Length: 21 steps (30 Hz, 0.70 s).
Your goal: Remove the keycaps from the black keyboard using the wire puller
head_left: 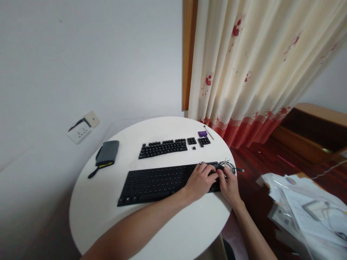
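A black keyboard [158, 182] lies on the round white table, and most of its keys are stripped down to bare round posts. My left hand [199, 180] rests over its right part, fingers bent and closed against the keyboard. At the right end, my right hand [230, 184] is closed, thumb and fingertips pressed together over the keys beside the left fingertips. Whatever sits between the right fingertips is dark and mostly hidden. Behind the keyboard, loose black keycaps [164, 148] are laid out in keyboard order, and a single keycap [193, 148] lies apart.
A coiled black cable [227, 164] lies at the table's [103, 202] right edge, its plug [240, 170] overhanging. A grey pouch [108, 152] is at left. A purple cloth [202, 134] and a thin white stick [209, 133] lie at back right. Bags and papers [311, 209] stand beyond.
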{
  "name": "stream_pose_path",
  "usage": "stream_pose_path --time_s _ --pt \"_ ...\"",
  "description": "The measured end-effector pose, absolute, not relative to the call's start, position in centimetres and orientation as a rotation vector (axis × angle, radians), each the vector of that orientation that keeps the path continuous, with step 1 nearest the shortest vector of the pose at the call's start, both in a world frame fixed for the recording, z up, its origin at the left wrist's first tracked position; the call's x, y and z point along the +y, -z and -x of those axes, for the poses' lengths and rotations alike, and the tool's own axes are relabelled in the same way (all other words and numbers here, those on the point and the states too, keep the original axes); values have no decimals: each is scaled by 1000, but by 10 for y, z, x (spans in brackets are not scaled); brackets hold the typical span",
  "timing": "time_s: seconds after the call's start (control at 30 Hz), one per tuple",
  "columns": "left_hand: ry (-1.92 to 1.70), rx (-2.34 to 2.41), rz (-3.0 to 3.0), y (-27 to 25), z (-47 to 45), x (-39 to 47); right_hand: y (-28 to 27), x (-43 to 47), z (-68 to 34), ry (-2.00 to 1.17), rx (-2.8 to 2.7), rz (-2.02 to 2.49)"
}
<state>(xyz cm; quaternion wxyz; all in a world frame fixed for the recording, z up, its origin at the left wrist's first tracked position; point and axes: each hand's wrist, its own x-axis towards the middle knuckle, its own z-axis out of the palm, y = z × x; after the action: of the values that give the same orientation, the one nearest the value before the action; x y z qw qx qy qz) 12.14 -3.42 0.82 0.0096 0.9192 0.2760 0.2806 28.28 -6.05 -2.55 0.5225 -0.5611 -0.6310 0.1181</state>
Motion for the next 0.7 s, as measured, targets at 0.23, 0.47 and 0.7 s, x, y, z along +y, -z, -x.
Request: stream_pose_path --time_s 0.23,0.47,0.7 --pt "-966 1069 -2652 -30 -121 -13 23 -56 -286 -339 -1385 1352" --pt "-787 1444 -2489 -20 -145 76 26 -51 -287 -335 -1329 1384" --pt "-626 1520 -2505 -2 -158 107 23 -53 -285 -327 -1334 1395"
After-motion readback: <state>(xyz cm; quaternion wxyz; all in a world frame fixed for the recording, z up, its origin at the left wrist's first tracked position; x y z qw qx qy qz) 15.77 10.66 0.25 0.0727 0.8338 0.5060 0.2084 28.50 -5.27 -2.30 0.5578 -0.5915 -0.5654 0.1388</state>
